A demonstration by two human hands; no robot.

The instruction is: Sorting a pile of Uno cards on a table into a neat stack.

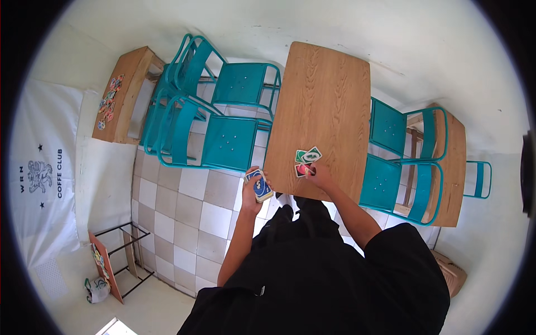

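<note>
My left hand (251, 193) is shut around a thick stack of UNO-style playing cards (260, 186), held just off the near left corner of the wooden table (324, 109). The top card shows a blue face, and a yellow edge peeks out beneath it. On the table, the fingers of my right hand (321, 176) are at the right end of a red card (302, 170), covering part of it. Just beyond, a green card (300, 156) lies partly under a second green-and-white card (312, 155), which is turned at an angle.
Teal metal chairs (230, 136) line the table's left side, with more chairs (380, 180) on its right. Scattered cards lie on a wooden side table (125, 96) far left. A tipped-looking board on a metal frame (102, 264) carries more cards, beside a plastic bag (97, 290).
</note>
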